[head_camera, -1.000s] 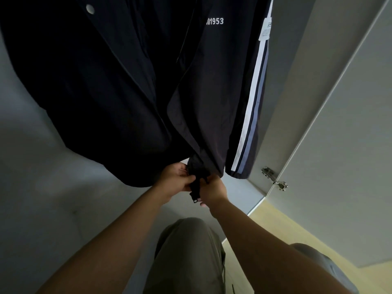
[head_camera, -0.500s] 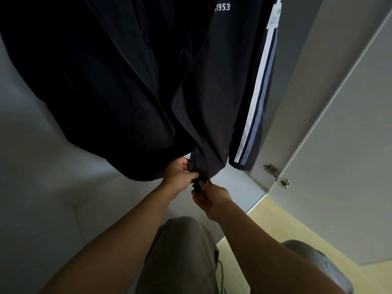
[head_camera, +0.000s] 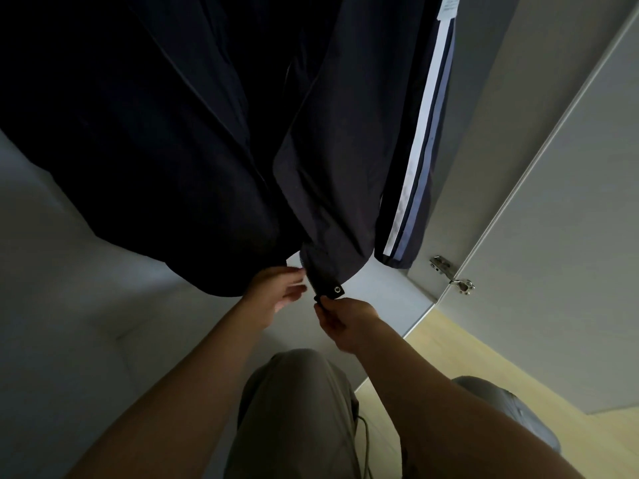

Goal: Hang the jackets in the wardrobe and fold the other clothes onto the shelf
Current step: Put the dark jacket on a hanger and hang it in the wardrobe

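Contact had changed since half a second before: the left hand (head_camera: 275,295), which then pressed its thumb against the front panel, was off the cloth. Its fingers (head_camera: 294,275) were loosely spread and held nothing, just left of the zipper (head_camera: 310,283) edge; whether a fingertip brushed the teeth could not be told. The right hand (head_camera: 347,321) had dropped slightly nearer and pinched the bottom end of the zipper between thumb and curled fingers, just below the snap eyelet (head_camera: 337,289) at the hem corner. The dark jacket (head_camera: 155,150) hung inside the wardrobe (head_camera: 484,133), its front open and its striped sleeve (head_camera: 413,188) on the right side. The printed number seen earlier had slid out past the top edge, and only a white tag (head_camera: 448,6) showed there. A metal hinge (head_camera: 451,273) sat on the open door (head_camera: 553,254) to the right, with pale wooden floor (head_camera: 460,361) near it.
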{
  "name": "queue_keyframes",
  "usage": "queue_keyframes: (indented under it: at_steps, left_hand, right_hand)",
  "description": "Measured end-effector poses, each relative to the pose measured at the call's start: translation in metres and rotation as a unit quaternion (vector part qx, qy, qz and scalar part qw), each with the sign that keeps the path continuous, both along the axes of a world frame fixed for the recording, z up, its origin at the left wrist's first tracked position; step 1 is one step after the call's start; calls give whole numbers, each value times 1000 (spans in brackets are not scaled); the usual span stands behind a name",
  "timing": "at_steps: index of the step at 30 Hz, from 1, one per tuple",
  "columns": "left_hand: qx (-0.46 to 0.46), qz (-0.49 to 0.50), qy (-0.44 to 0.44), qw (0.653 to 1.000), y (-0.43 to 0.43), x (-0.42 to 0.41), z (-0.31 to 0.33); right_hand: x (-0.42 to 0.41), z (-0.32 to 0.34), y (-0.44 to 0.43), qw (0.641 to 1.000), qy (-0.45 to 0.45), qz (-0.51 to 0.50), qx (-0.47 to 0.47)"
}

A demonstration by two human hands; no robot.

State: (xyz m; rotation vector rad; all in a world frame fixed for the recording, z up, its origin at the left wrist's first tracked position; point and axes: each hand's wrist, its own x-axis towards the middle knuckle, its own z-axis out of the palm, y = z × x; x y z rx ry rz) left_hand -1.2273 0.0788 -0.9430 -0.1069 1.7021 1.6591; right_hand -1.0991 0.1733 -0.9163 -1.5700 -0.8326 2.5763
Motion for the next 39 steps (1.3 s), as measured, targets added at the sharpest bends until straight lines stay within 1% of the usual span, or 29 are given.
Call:
queue_keyframes:
  at_steps: [2, 3, 6, 8, 10, 12, 14, 17, 21, 23, 26, 28, 29, 30, 32, 34, 36, 39]
  left_hand:
    - [-13, 84, -105, 991, -7, -7, -11]
    - [-7, 120, -141, 983, -12, -10, -16]
    - [20, 176, -200, 964, -22, -17, -24]
    - [71, 211, -224, 949, -23, -20, -28]
    - [122, 239, -234, 934, -23, -22, -32]
    - [151, 237, -239, 930, -23, -21, -37]
    - [150, 224, -239, 933, -23, -20, -44]
    - [135, 201, -237, 941, -23, -10, -46]
    - [144, 138, -214, 956, -27, 18, -31]
    - [153, 122, -192, 962, -29, 30, -19]
    - [196, 121, -161, 960, -30, 40, 2]
    - [199, 109, -125, 966, -30, 44, 16]
    - [197, 104, -104, 969, -29, 45, 21]
    - [195, 101, -84, 972, -28, 47, 26]
    - [194, 98, -43, 975, -27, 48, 35]
    - [185, 92, -5, 978, -27, 49, 44]
    - [162, 89, 39, 982, -27, 51, 48]
    - [108, 82, 108, 985, -29, 51, 47]
  right_hand:
    - [2, 0, 4, 1000, 10, 4, -26]
    - [3, 0, 5, 999, 11, 7, -34]
    - [10, 1, 11, 1000, -1, 13, -27]
    - [14, 3, 14, 1000, -10, 2, -12]
    - [18, 4, 17, 1000, -19, -5, 14]
    - [23, 5, 19, 999, -25, -9, 42]
    - [26, 5, 21, 997, -25, -14, 68]
    - [27, 5, 22, 990, -45, 4, 130]
    - [25, 5, 22, 967, -69, 55, 238]
    - [25, 4, 21, 960, -67, 70, 262]
    - [26, 6, 16, 949, -71, 114, 284]
    - [26, 8, 11, 955, -59, 119, 267]
    - [26, 9, 8, 963, -45, 109, 242]
    - [27, 12, 6, 975, -25, 91, 202]
    - [27, 19, 2, 995, 33, 43, 84]
    - [27, 27, -2, 996, 85, 14, -12]
    - [25, 33, -5, 993, 106, 11, -51]
    - [24, 38, -10, 991, 113, 33, -59]
